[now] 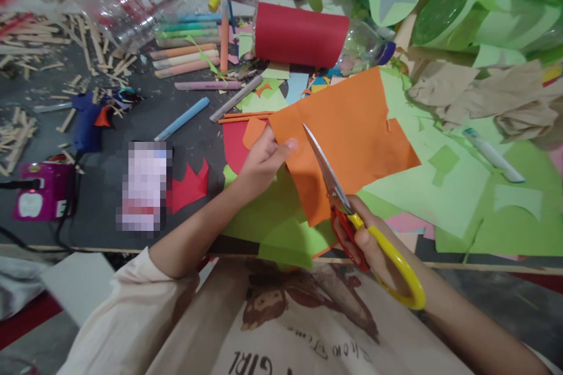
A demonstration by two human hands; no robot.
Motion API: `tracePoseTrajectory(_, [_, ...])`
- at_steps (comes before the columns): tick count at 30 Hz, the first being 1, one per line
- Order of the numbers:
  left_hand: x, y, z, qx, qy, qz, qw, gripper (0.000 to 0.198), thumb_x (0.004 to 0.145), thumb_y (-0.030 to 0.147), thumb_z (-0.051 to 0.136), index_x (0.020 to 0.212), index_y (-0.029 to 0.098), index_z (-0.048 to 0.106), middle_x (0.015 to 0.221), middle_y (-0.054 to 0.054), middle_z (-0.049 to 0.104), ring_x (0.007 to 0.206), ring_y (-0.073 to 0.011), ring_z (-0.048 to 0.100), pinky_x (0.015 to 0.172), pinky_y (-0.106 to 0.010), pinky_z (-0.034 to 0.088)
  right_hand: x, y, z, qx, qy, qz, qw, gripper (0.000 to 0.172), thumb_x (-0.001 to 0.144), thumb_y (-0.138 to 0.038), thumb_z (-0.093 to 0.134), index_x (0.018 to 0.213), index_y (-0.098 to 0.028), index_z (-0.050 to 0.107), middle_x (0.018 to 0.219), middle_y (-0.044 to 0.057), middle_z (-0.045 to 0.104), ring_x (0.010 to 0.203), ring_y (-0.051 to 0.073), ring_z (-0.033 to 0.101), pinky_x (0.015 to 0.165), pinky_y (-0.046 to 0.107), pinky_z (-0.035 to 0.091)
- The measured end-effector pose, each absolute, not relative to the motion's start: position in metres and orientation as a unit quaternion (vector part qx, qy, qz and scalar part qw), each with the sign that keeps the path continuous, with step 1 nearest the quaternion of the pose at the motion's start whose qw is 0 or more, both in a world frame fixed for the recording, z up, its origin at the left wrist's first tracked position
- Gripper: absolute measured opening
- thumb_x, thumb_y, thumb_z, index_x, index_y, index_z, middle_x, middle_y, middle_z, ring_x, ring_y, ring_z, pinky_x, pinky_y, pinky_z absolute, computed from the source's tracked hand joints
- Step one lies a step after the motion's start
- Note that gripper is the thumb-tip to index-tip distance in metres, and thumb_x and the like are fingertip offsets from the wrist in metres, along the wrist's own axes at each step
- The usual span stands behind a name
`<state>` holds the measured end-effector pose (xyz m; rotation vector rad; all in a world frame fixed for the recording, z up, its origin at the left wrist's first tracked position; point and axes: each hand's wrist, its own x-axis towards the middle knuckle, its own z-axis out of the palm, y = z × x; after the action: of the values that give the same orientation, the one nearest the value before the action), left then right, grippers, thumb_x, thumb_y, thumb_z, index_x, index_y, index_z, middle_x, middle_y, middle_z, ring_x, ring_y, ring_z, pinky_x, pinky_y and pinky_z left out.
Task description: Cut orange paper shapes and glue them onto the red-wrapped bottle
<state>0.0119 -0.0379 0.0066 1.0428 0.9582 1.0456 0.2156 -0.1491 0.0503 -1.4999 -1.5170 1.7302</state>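
Note:
My left hand [266, 161] pinches the left edge of a sheet of orange paper [347, 123], thumb on top. The sheet is held above the table, with uneven cut edges on its right and lower sides. My right hand [373, 240] grips a pair of scissors [335, 190] with one yellow and one red handle. Their blades lie over the orange paper and point up and to the left; the blades look closed or nearly so. Beneath the sheet are green paper [264, 222] and a red paper piece [234, 143].
A red-wrapped bottle [303, 34] lies at the back. Markers [189, 58], a blue glue gun [87, 120], a phone [145, 187] and a purple power block [46, 190] are on the left, with wooden sticks [26, 35]. Green paper scraps [440, 187] and brown crumpled paper [484, 94] cover the right.

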Motion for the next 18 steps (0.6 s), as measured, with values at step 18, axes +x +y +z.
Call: tracePoseTrajectory(18, [0.0086, -0.0316, 0.0002, 0.435, 0.440, 0.470, 0.630, 0.047, 0.078, 0.057, 0.071, 0.107, 0.021, 0.062, 0.101, -0.007, 0.073, 0.115, -0.0283, 0.067, 0.095, -0.040, 0.055, 0.2103, -0.1472, 0.0530, -0.550, -0.535, 0.617, 0.172, 0.064, 0.085, -0.084, 0.033, 0.106, -0.024, 0.042, 0.061, -0.007, 0.041, 0.046, 0.010, 0.031, 0.042, 0.025, 0.027])
